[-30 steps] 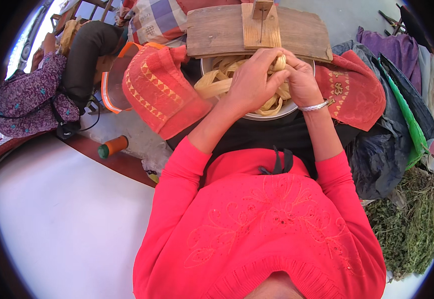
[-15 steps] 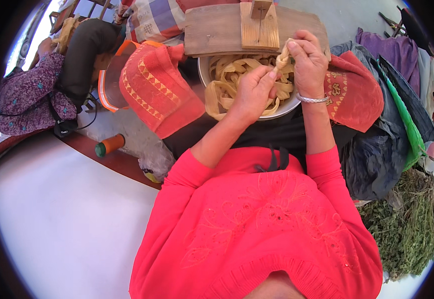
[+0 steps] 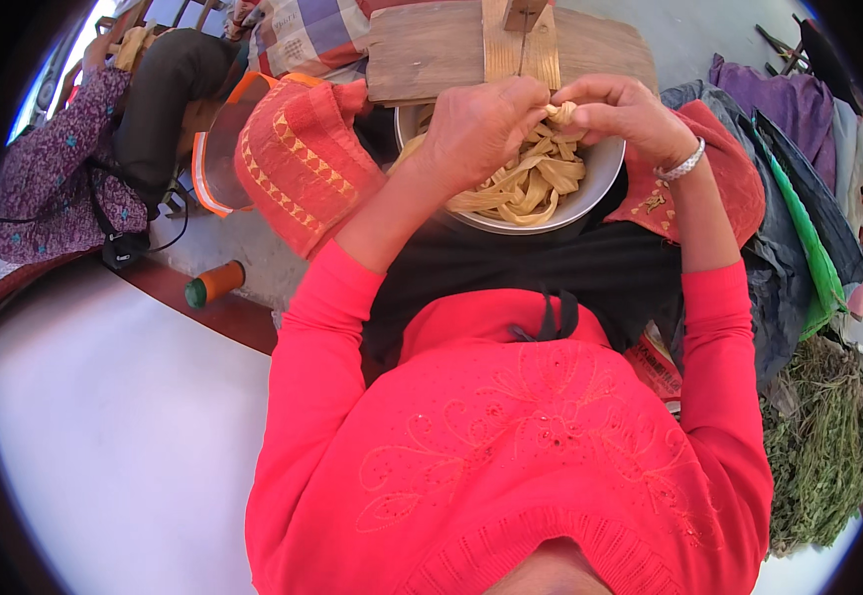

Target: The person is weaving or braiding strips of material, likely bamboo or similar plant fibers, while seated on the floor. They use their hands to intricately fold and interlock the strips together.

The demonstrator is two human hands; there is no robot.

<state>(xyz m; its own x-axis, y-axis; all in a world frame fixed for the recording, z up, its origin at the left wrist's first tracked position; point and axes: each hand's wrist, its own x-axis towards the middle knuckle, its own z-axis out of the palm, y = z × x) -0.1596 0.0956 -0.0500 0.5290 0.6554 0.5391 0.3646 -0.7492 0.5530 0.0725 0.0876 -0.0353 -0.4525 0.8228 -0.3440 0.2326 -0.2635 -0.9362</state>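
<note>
A round metal basin on my lap holds a heap of pale yellow, flat ribbon-like strips. Above its far part, my left hand is closed, fingertips pinched at one end of a knotted piece of strip. My right hand, with a silver bracelet at the wrist, pinches the other side of that knot between thumb and fingers. Just beyond the hands stands a wooden board with a lighter block fixed on it and a thin metal piece upright on the block.
Red towels lie on both sides of the basin. At left are an orange thread spool and a seated person in a purple patterned top. Dark cloth and dried plants lie at right.
My hands have drawn level, with the left moving up and both elbows spreading outward. The knot has shifted slightly down, now between both hands' fingertips. The board's block appears a little higher.
</note>
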